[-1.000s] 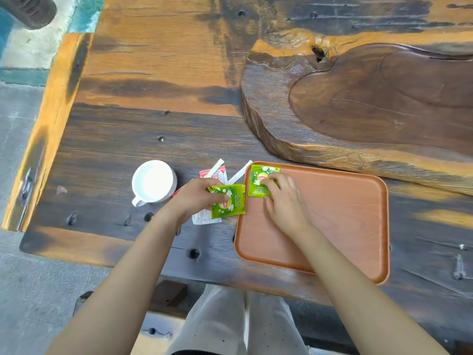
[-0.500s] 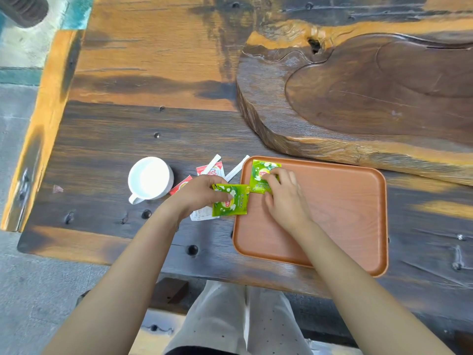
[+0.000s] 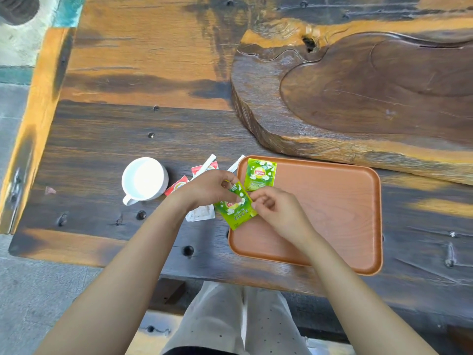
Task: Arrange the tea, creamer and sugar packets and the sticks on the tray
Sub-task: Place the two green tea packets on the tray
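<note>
An orange-brown tray (image 3: 332,226) lies on the dark wooden table. One green tea packet (image 3: 260,174) rests flat in the tray's far left corner. My left hand (image 3: 207,188) pinches a second green tea packet (image 3: 235,210) by its top, tilted over the tray's left rim. My right hand (image 3: 279,211) is beside that packet with its fingertips at the packet's right edge. Red-and-white packets (image 3: 179,184), a pale packet (image 3: 201,213) and white sticks (image 3: 208,161) lie on the table left of the tray, partly hidden by my left hand.
A white cup (image 3: 143,179) stands left of the packets. A thick carved wooden slab (image 3: 358,98) rises behind the tray. The table's near edge runs just below the tray, with my knees under it.
My right hand left the first tea packet in the tray's corner and drew back to the second one. My left hand lifted and tilted the second packet over the tray's rim.
</note>
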The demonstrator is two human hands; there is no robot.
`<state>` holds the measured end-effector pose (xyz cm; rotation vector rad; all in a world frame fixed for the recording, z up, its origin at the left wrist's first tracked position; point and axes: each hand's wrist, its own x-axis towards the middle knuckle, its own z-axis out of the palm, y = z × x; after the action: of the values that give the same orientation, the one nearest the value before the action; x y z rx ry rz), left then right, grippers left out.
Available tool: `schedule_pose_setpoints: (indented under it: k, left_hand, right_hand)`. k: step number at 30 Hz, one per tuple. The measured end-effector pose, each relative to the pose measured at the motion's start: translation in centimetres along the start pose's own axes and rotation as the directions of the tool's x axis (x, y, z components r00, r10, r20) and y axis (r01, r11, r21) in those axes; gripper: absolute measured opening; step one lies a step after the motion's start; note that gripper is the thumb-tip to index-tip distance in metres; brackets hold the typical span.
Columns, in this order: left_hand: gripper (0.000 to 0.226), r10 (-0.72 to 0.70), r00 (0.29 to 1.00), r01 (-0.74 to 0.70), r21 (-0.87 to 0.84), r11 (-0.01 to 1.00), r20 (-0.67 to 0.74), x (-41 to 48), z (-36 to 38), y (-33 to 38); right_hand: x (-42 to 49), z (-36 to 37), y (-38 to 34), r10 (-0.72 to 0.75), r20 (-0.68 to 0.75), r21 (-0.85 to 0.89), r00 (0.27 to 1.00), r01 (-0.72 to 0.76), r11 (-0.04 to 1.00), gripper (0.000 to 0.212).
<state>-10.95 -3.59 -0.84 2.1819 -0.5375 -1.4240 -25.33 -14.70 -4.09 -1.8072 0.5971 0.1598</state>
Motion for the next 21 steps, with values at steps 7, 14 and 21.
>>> schedule_pose_setpoints:
  k: [7,14,21]
  left_hand:
    - [0.046,0.054,0.995,-0.07,-0.218,0.973,-0.078,0.9,1.5,1.1]
    - [0.037,0.221,0.884,-0.284,-0.097,0.954,-0.412,3.0,4.5,2.2]
    - [0.033,0.446,0.794,-0.275,0.411,0.869,-0.412,5.4,8.0,0.2]
  right_hand:
    - [-0.5,-1.0,0.7,0.217,0.01,0.396,0.976,-0.203,0.896,0.016]
    - [-0.4,-2.6,2.3,0.405,-0.229,0.588,0.885,-0.206,0.783,0.016]
    - [1.9,-1.9,2.9,0.441,-0.482,0.355,0.757,-0.291,0.888,0.023]
